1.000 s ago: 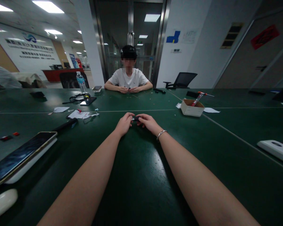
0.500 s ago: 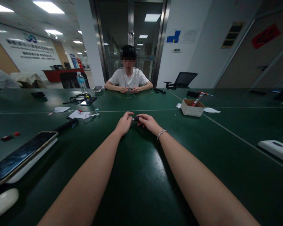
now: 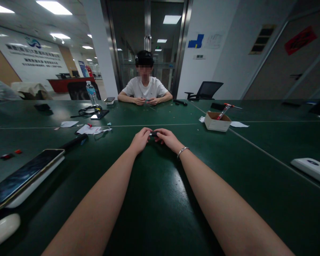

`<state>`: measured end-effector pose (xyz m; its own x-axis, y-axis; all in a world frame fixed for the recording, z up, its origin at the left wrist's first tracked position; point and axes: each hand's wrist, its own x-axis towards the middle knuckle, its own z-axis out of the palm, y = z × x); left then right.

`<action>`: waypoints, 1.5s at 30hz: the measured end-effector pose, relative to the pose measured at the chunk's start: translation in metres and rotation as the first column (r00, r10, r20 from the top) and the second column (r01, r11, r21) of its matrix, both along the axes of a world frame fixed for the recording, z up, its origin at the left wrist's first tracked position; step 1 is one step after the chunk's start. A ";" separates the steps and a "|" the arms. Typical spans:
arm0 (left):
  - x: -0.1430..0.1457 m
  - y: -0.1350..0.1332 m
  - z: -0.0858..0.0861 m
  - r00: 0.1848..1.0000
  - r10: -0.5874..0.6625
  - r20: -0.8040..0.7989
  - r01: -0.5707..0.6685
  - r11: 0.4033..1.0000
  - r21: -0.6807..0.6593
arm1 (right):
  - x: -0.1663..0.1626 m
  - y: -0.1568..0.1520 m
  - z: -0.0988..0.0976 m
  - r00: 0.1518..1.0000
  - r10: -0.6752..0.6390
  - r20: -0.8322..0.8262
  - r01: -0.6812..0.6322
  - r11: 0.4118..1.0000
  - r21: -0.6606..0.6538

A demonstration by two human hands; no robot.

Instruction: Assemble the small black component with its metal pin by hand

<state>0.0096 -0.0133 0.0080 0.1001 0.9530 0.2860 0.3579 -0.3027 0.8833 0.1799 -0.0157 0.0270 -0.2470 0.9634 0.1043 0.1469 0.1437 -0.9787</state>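
Note:
Between my hands, just above the green table [image 3: 160,185], is a small black stick-like piece with a silver end [image 3: 153,134]; its exact kind is too small to tell. The fingers of my left hand [image 3: 140,140] are closed around the silver end. My right hand [image 3: 168,138], with a silver bracelet at the wrist, pinches the black end between thumb and fingers. My fingers partly hide the piece.
Left of my arms lie a phone [image 3: 26,179], a white mouse [image 3: 2,231] and scraps of paper [image 3: 89,130]. A small box [image 3: 218,122] with a red-handled tool stands to the right. Across the table sits a person [image 3: 145,87], near a water bottle [image 3: 91,93].
My left fingers have closed in slightly over the silver end, so less of it shows. My right hand has hardly moved.

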 end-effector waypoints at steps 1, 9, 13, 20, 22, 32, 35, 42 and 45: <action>0.000 0.000 0.001 1.000 0.009 -0.003 -0.009 1.000 0.002 | 0.000 0.000 0.000 1.000 -0.001 0.001 0.001 1.000 0.000; -0.001 0.003 -0.001 0.998 0.040 -0.041 -0.040 0.999 0.011 | 0.000 -0.001 0.001 1.000 0.001 -0.003 -0.001 1.000 -0.004; -0.001 0.004 -0.002 0.999 0.044 0.000 -0.044 0.999 -0.027 | 0.000 0.000 0.001 1.000 -0.003 -0.003 0.003 1.000 -0.011; -0.001 0.003 0.000 0.999 0.032 0.012 -0.032 0.998 -0.047 | -0.001 -0.001 0.001 1.000 -0.013 -0.010 0.013 1.000 -0.022; -0.001 0.003 0.000 0.999 0.032 0.010 -0.031 0.998 -0.052 | 0.000 -0.001 0.001 1.000 -0.012 -0.003 0.012 1.000 -0.024; -0.002 0.002 -0.001 0.999 0.026 -0.031 -0.027 0.999 -0.019 | 0.000 0.000 0.000 1.000 -0.006 -0.013 0.006 1.000 -0.006; -0.002 0.003 -0.001 0.998 0.024 -0.056 -0.025 1.000 -0.002 | -0.001 -0.001 0.001 1.000 -0.008 -0.006 0.008 1.000 -0.010; -0.003 0.004 -0.003 0.999 0.025 -0.030 -0.025 1.000 0.014 | 0.000 0.000 0.000 1.000 0.000 -0.005 0.000 1.000 -0.010; -0.003 0.004 -0.002 0.999 0.013 -0.040 -0.012 1.000 0.023 | 0.001 0.002 -0.002 1.000 0.007 -0.007 -0.007 1.000 -0.002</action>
<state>0.0067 -0.0097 0.0058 0.1002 0.9476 0.3033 0.3964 -0.3176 0.8614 0.1807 -0.0138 0.0250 -0.2526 0.9620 0.1040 0.1387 0.1424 -0.9800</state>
